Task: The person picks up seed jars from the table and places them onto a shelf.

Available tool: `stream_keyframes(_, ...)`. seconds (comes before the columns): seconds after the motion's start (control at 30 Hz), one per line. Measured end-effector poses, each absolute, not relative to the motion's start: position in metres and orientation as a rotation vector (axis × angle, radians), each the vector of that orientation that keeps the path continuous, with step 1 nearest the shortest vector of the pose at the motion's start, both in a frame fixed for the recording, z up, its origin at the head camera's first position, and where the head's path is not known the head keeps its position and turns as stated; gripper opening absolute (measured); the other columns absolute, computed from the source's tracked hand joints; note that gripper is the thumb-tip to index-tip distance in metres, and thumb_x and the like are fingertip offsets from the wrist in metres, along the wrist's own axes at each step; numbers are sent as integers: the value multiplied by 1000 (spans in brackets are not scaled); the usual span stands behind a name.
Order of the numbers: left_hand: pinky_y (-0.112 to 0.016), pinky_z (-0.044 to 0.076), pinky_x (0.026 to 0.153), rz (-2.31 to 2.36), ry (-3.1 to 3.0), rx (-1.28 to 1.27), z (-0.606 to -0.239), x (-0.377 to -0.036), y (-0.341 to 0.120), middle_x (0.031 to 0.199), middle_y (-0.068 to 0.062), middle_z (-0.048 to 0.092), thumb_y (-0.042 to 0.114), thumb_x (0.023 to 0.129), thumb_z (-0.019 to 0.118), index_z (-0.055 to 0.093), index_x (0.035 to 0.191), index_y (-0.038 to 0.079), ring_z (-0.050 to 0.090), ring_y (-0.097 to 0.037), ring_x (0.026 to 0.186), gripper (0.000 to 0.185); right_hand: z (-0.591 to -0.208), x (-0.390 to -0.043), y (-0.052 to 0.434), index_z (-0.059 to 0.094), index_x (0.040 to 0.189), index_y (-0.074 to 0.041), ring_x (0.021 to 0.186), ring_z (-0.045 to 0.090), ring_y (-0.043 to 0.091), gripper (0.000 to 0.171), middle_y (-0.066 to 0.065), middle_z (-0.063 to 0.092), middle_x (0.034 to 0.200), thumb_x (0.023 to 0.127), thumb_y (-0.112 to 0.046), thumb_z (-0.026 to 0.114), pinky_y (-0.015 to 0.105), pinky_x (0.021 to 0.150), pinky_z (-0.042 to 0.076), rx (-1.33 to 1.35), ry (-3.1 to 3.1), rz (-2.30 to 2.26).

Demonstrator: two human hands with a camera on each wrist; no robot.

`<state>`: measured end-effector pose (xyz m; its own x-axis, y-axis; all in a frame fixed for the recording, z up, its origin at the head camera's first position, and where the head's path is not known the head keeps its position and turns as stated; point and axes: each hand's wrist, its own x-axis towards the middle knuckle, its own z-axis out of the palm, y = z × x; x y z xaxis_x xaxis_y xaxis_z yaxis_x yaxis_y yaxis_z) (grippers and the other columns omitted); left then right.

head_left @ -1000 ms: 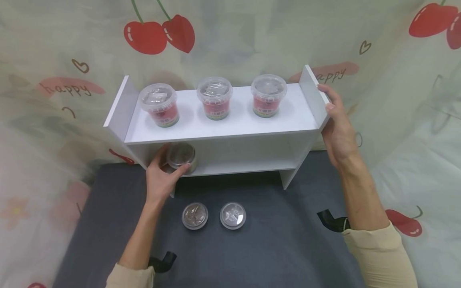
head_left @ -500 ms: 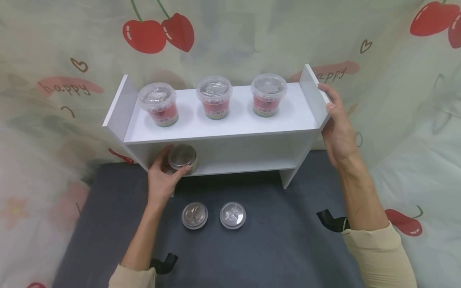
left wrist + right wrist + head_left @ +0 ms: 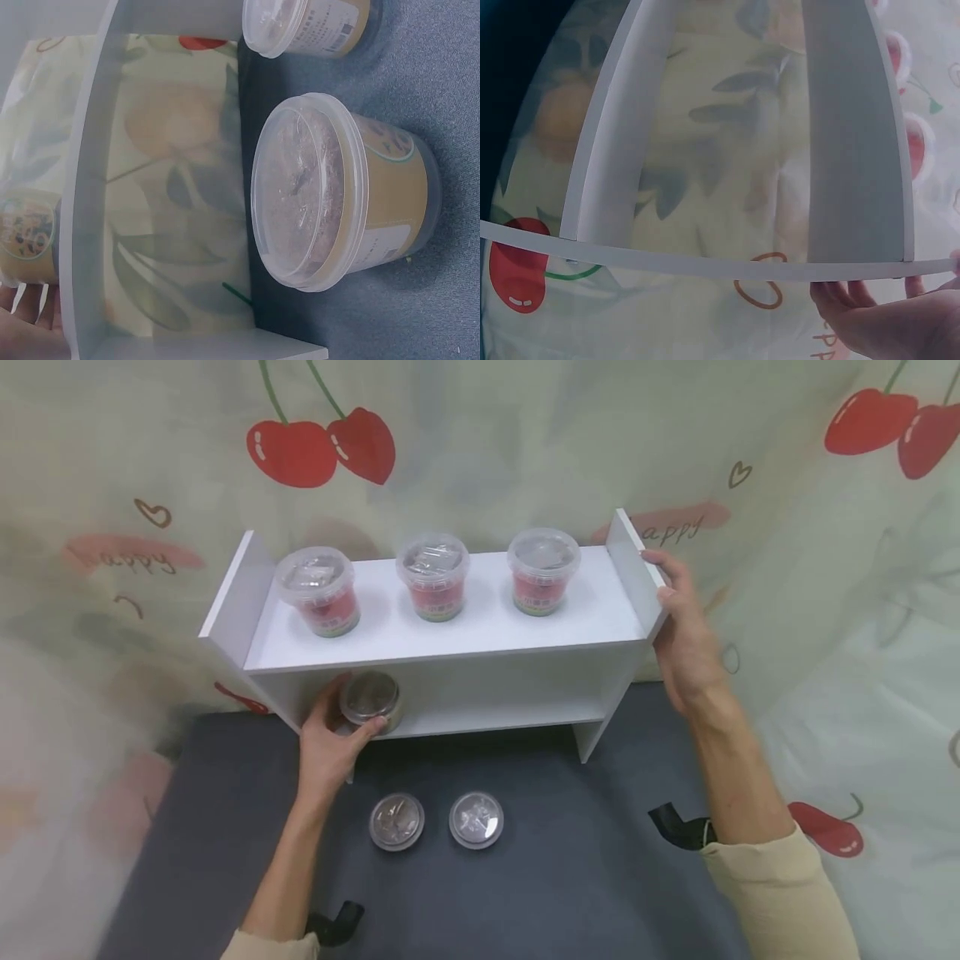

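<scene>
My left hand point(image 3: 339, 727) grips a clear-lidded brown tub point(image 3: 369, 699) at the left end of the lower level of a white two-level shelf point(image 3: 450, 639). In the left wrist view this held tub point(image 3: 26, 232) shows dimly behind the shelf's side panel point(image 3: 86, 187), with my fingertips point(image 3: 30, 315) below it. My right hand point(image 3: 670, 587) holds the shelf's right side panel, thumb in front and fingers behind; its fingers point(image 3: 885, 315) curl over the panel edge. Three red-labelled tubs point(image 3: 432, 577) stand in a row on the top level.
Two more brown tubs point(image 3: 396, 821) point(image 3: 476, 819) stand on the dark mat point(image 3: 570, 877) in front of the shelf; the nearer tub point(image 3: 337, 195) fills the left wrist view. A cherry-print cloth point(image 3: 480, 452) hangs behind and at both sides.
My left hand has pushed the brown tub slightly deeper onto the lower level. The right hand stays on the side panel. The head view has shifted a little.
</scene>
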<state>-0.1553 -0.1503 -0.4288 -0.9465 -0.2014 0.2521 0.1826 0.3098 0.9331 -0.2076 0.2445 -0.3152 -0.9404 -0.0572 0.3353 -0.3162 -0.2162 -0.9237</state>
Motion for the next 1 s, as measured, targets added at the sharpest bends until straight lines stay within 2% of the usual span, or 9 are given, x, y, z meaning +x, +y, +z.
stream_keyframes(0.13, -19, 42, 89, -1647, -2279, 33, -447, -161, -158, 143, -15, 51, 5, 77, 85, 49, 146, 13, 54, -24, 116, 79, -318, -206, 244, 43, 139, -20, 119, 39, 26, 42, 11, 37, 138, 98, -23, 36, 39, 94, 31, 443, -1852, 2280)
stream_keyframes(0.27, -22, 42, 89, -1641, -2276, 31, -450, -161, -158, 145, -16, 49, 4, 77, 85, 47, 148, 14, 55, -27, 115, 82, -317, -207, 244, 43, 140, -21, 119, 39, 26, 41, 10, 37, 138, 99, -24, 37, 39, 95, 31, 457, -1861, 2287)
stream_keyframes(0.43, -27, 45, 92, -1660, -2249, 35, -433, -148, -150, 148, -20, 45, -2, 77, 82, 41, 150, 4, 55, -36, 117, 84, -316, -208, 244, 42, 140, -20, 120, 38, 25, 41, 10, 36, 138, 99, -23, 36, 39, 95, 30, 465, -1866, 2287)
stream_keyframes(0.53, -30, 48, 94, -1679, -2146, -15, -425, -139, -144, 147, -23, 46, -7, 77, 80, 42, 147, -2, 54, -40, 121, 80, -317, -209, 244, 42, 140, -20, 120, 37, 25, 42, 10, 36, 139, 99, -24, 36, 38, 95, 31, 460, -1860, 2287)
stream_keyframes(0.7, -39, 45, 101, -1646, -1970, -139, -437, -128, -144, 141, -29, 49, -16, 73, 78, 45, 141, -9, 48, -43, 128, 76, -319, -209, 245, 42, 140, -21, 122, 36, 25, 42, 9, 35, 140, 99, -24, 36, 38, 95, 30, 448, -1857, 2289)
stream_keyframes(0.83, -44, 43, 103, -1600, -1911, -169, -446, -114, -145, 137, -30, 53, -20, 72, 77, 48, 137, -12, 50, -43, 126, 71, -318, -208, 244, 43, 140, -21, 122, 37, 26, 42, 9, 35, 142, 99, -26, 37, 40, 96, 29, 440, -1858, 2296)
stream_keyframes(1.0, -38, 47, 98, -1542, -1860, -165, -457, -97, -144, 125, -34, 58, -24, 69, 76, 54, 126, -17, 59, -33, 118, 62, -317, -208, 243, 43, 140, -22, 122, 37, 26, 42, 10, 35, 142, 98, -26, 36, 41, 96, 28, 436, -1852, 2302)
